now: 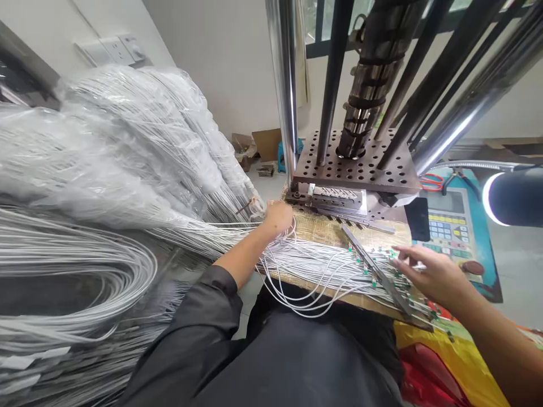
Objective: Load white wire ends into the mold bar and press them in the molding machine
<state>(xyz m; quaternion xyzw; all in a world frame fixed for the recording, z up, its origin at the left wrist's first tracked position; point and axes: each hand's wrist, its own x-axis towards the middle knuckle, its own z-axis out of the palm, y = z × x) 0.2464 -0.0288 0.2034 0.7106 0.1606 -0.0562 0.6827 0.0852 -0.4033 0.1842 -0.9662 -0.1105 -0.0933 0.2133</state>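
White cables (pixel 305 263) lie in a thick bundle across the bench in front of me, several of them looping over its front edge. My left hand (pixel 279 217) is closed at the left end of the bundle, among the cables; its fingers are turned away, so what it grips is hidden. On the right, my right hand (pixel 424 268) hovers over the cable ends with thumb and fingers bent toward the small green connectors (pixel 365 271). Whether a cable end sits between its fingertips is too small to tell. A long metal bar (pixel 375 268) lies slantwise across the cable ends.
Behind the bundle stands a press with a perforated plate (pixel 314 161) above a metal fixture (pixel 337 198). Plastic-wrapped cable bundles (pixel 139 130) fill the left side. At right are a keypad panel (pixel 449 226), pliers (pixel 462 178) and a ring lamp (pixel 515 198).
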